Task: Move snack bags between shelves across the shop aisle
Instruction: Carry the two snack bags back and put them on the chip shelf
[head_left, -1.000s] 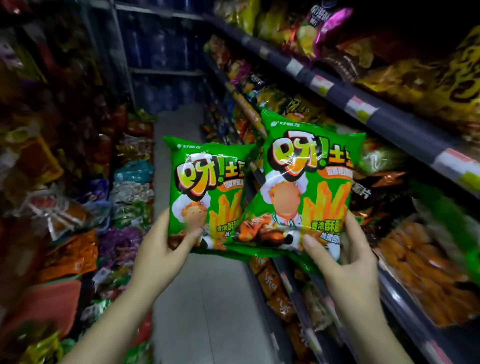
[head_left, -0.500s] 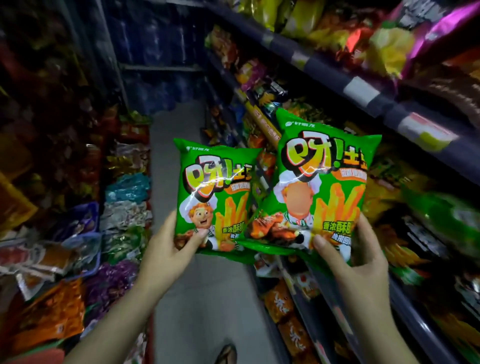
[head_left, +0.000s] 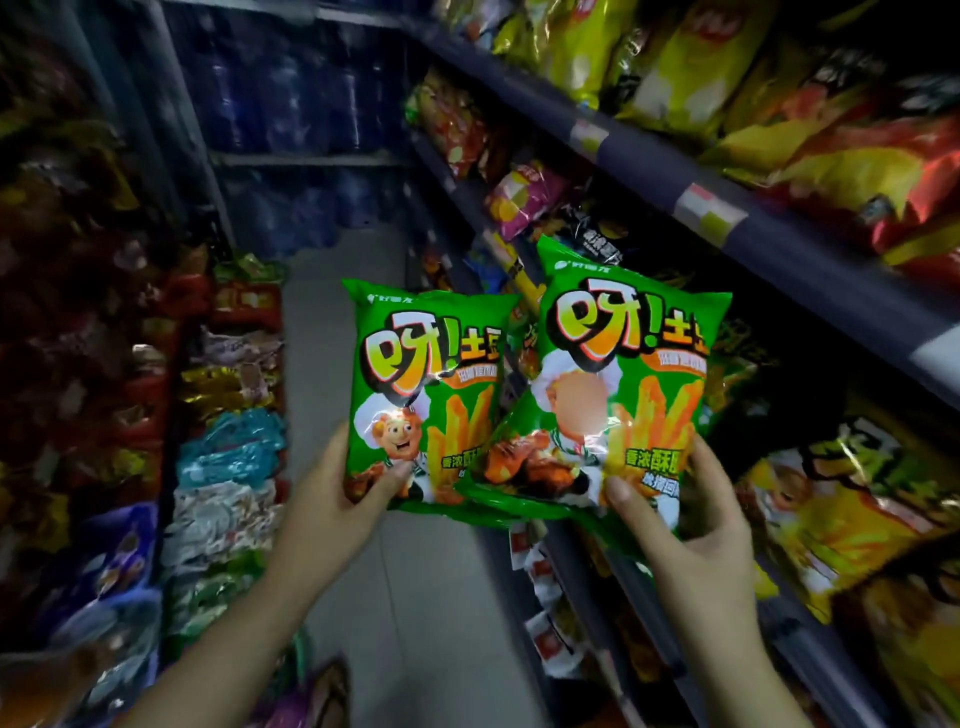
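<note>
Left hand: we see it bare, with no glove, ring or band on the parts that face us.
Right hand: we see it bare as well, with no ring on the thumb or on the fingers in view.
Nails: we find them short and plain, without polish, on both thumbs.
Left forearm: we see no sleeve, cuff, watch or bracelet on it down to the frame's lower edge.
Right forearm: we see it uncovered likewise, with a bare wrist.
Clothing: we cannot tell what is worn; no garment enters the picture.
</note>
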